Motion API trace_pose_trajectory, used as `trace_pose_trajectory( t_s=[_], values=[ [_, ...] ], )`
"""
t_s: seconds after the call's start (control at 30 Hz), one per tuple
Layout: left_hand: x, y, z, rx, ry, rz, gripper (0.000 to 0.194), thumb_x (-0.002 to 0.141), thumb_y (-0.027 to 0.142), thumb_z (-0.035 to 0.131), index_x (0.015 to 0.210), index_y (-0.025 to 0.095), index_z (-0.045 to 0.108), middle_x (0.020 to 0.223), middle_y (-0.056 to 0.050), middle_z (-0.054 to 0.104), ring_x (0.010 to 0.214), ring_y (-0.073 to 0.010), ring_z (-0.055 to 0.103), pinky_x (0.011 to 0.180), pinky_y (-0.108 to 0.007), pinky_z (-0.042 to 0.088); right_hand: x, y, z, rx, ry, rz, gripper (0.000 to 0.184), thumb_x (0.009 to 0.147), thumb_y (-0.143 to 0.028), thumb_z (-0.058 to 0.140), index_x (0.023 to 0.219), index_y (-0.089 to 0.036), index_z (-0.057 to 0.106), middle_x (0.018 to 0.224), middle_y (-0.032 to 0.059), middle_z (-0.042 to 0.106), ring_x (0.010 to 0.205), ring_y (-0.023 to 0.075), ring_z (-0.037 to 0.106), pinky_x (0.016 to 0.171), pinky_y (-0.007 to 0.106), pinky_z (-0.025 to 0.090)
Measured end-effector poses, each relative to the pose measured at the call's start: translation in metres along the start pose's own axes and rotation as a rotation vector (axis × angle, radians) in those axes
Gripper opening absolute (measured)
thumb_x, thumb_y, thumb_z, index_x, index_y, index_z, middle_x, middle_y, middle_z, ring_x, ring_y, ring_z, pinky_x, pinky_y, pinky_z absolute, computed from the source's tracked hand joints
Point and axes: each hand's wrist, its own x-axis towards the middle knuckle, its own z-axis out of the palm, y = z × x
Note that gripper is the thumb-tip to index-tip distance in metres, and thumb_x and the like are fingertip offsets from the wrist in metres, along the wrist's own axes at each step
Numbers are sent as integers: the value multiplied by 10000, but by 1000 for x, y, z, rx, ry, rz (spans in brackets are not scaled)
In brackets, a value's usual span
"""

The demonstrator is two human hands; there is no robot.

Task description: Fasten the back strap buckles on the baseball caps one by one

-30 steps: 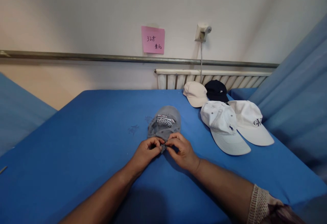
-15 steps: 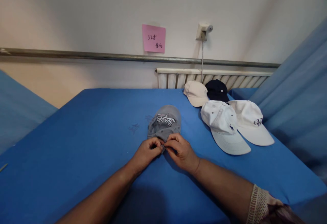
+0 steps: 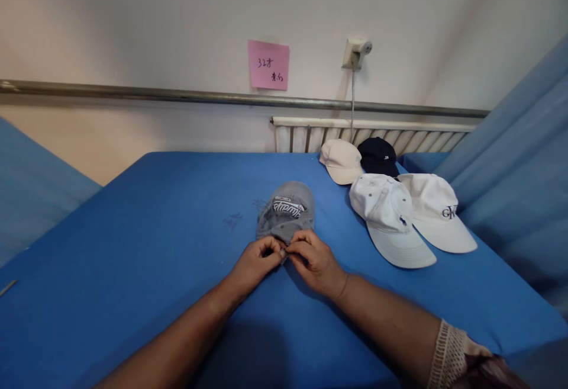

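Observation:
A grey baseball cap [image 3: 286, 208] with white lettering lies on the blue-covered table [image 3: 177, 229], its brim pointing away from me. At the near edge of the cap, my left hand [image 3: 257, 263] pinches the back strap from the left. My right hand [image 3: 316, 263] grips the same strap from the right, thumb and finger pressed together. The fingertips of both hands almost meet, and they hide most of the strap and its fastening.
To the right sit a pale cap with a small dark emblem [image 3: 384, 214], a white lettered cap [image 3: 437, 211], a cream cap [image 3: 341, 161] and a navy cap [image 3: 377, 155]. A radiator [image 3: 306, 137] and a metal rail [image 3: 199, 97] run behind. Blue curtains [image 3: 519, 158] hang at the sides.
Both hands stay at the cap's strap with almost no visible movement. The whole view has shifted very slightly.

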Motion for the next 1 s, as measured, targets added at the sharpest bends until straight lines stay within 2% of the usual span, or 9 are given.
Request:
trace_pose_trajectory(
  t_s=[0.47, 0.73, 1.0],
  values=[
    [2, -5, 0, 58, -13, -24, 127, 635, 230, 608, 597, 172, 502, 666, 12, 562, 622, -115, 464, 583, -222, 367, -1, 0, 0, -14, -31, -45, 276, 861, -60, 532, 1085, -202, 612, 1038, 86, 561, 933, 177, 589, 809, 312, 540],
    [2, -7, -2, 107, 32, 4, 165, 666, 249, 615, 598, 178, 482, 580, 55, 464, 564, -94, 386, 546, -210, 325, 1, -5, -3, 70, -88, -12, 415, 804, -61, 593, 1196, -194, 569, 1107, 105, 549, 1029, 206, 570, 903, 364, 521],
    [2, -10, -6, 96, 5, 4, 184, 668, 257, 633, 612, 177, 478, 642, 26, 547, 610, -106, 455, 585, -222, 368, 3, 8, -5, 93, -183, -7, 305, 870, -121, 592, 1161, -212, 598, 1103, 90, 569, 982, 180, 591, 862, 334, 531]
  ],
)
